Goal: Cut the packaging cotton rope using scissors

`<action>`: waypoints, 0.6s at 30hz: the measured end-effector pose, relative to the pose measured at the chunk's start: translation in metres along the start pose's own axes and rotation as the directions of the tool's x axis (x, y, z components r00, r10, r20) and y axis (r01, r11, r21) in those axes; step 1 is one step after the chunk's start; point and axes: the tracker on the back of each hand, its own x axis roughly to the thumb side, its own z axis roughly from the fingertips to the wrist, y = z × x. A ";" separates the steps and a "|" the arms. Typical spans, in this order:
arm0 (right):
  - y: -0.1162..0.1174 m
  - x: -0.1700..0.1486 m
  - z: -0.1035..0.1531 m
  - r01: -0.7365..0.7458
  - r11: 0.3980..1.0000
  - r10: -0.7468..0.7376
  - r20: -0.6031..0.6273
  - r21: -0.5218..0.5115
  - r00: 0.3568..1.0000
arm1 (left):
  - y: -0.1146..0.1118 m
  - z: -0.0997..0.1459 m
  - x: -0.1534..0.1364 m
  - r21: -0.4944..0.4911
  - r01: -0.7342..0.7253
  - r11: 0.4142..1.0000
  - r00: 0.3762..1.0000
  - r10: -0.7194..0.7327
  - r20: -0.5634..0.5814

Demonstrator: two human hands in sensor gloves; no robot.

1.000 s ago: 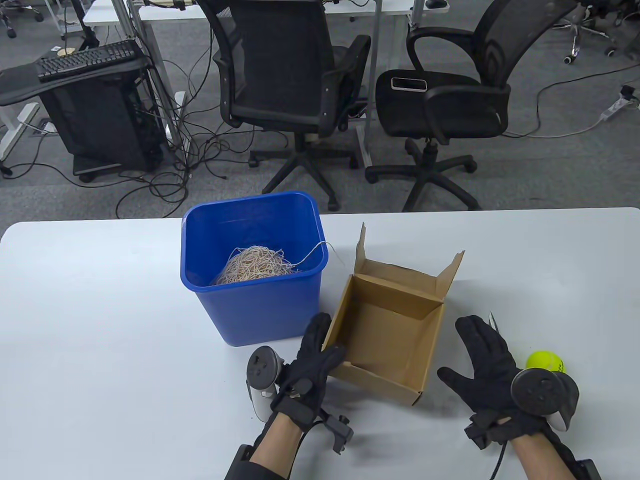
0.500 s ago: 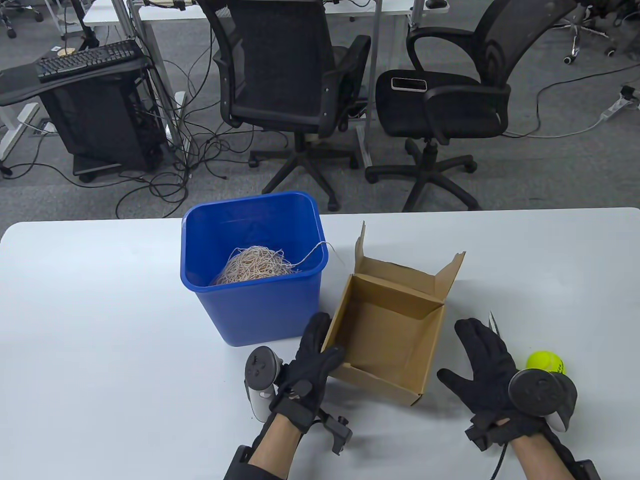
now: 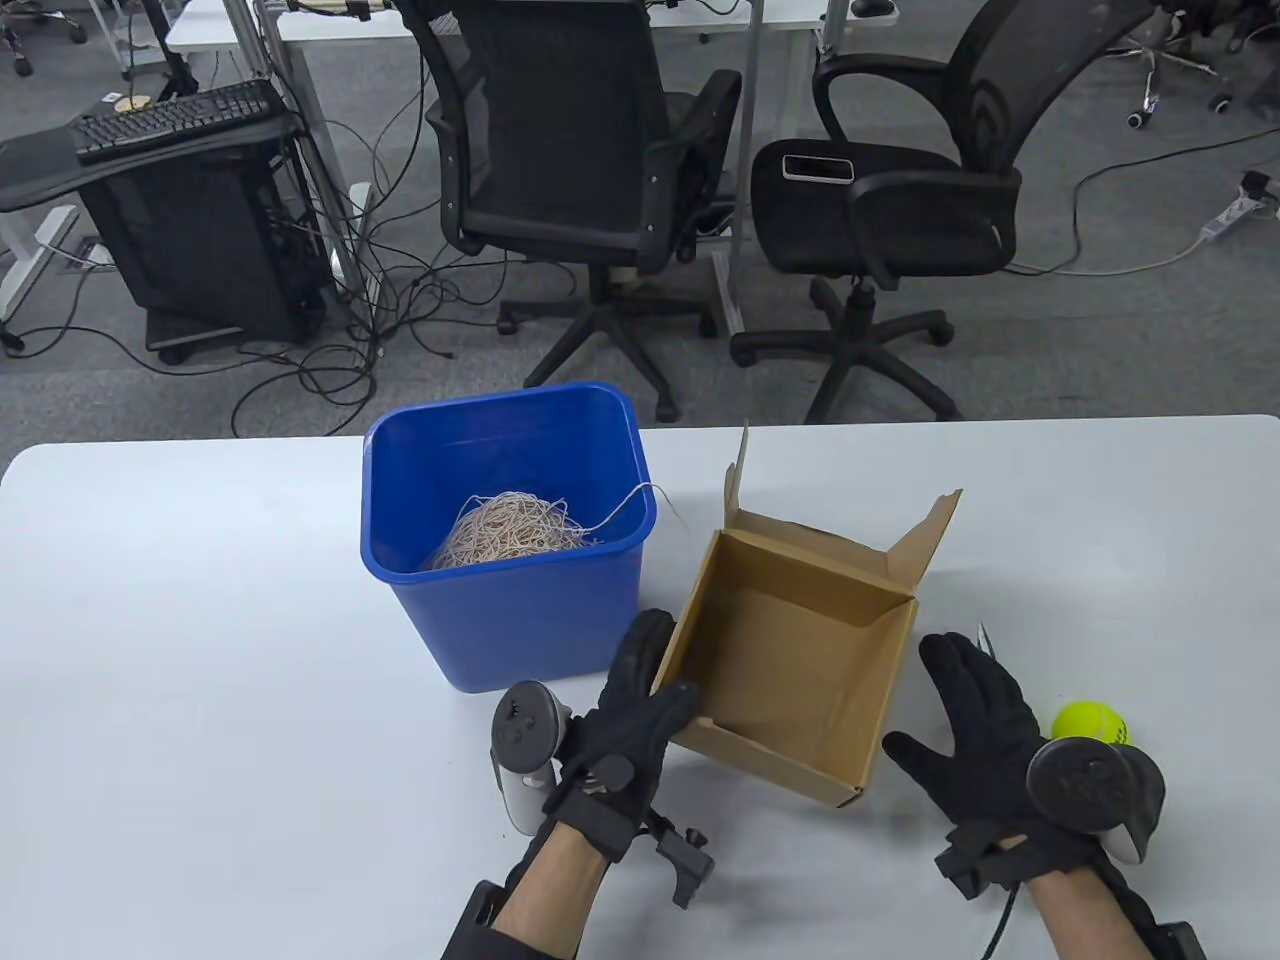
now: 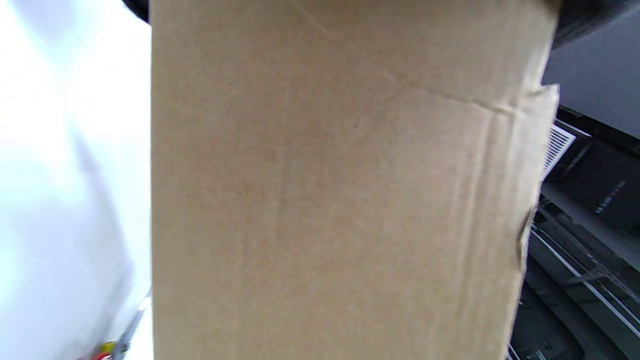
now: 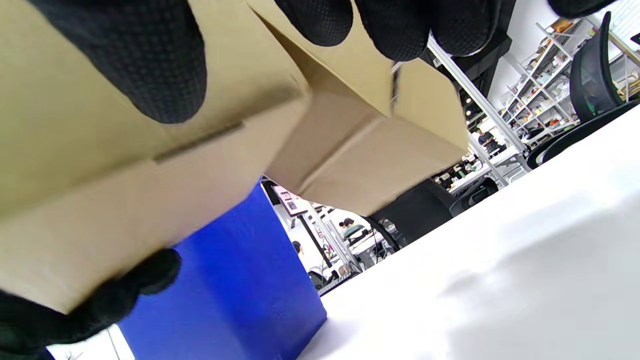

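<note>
A tangled ball of cotton rope (image 3: pixel 508 532) lies in the blue bin (image 3: pixel 400 480), with one strand draped over the bin's right rim. Only the metal tip of the scissors (image 3: pixel 985 640) shows on the table behind my right hand. My left hand (image 3: pixel 640 700) grips the left wall of the open cardboard box (image 3: pixel 800 640) and holds it tilted, raised off the table. The box fills the left wrist view (image 4: pixel 340 190). My right hand (image 3: pixel 965 715) is spread open just right of the box. In the right wrist view its fingertips (image 5: pixel 320 20) hang in front of the box (image 5: pixel 350 150).
A yellow-green ball (image 3: pixel 1092 722) lies on the white table (image 3: pixel 200 620) beside my right hand. The blue bin stands directly left of the box and also shows in the right wrist view (image 5: pixel 240 280). Office chairs stand beyond the far table edge.
My left hand has lifted and tilted the box and shifted it slightly right and away. My right hand has edged a little to the right, still spread.
</note>
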 end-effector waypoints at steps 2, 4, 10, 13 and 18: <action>-0.002 -0.001 0.000 0.015 1.000 -0.015 -0.007 -0.012 1.000 | -0.001 -0.005 0.020 0.017 -0.042 0.999 0.999 0.042 0.035; -0.003 -0.003 0.000 0.021 1.000 -0.021 -0.016 -0.014 1.000 | 0.000 -0.012 0.041 0.035 -0.107 0.994 0.992 0.104 0.076; -0.001 -0.006 0.001 0.023 1.000 -0.023 -0.029 -0.001 0.999 | 0.049 -0.035 0.119 0.175 -0.050 0.983 0.980 0.014 0.200; -0.001 -0.004 0.001 0.020 1.000 -0.020 -0.024 -0.001 1.000 | 0.088 -0.040 0.140 0.318 0.106 0.942 0.973 -0.164 0.162; -0.001 -0.005 0.001 0.021 1.000 -0.021 -0.023 0.001 1.000 | 0.150 -0.045 0.146 0.505 0.306 0.807 0.938 -0.347 -0.013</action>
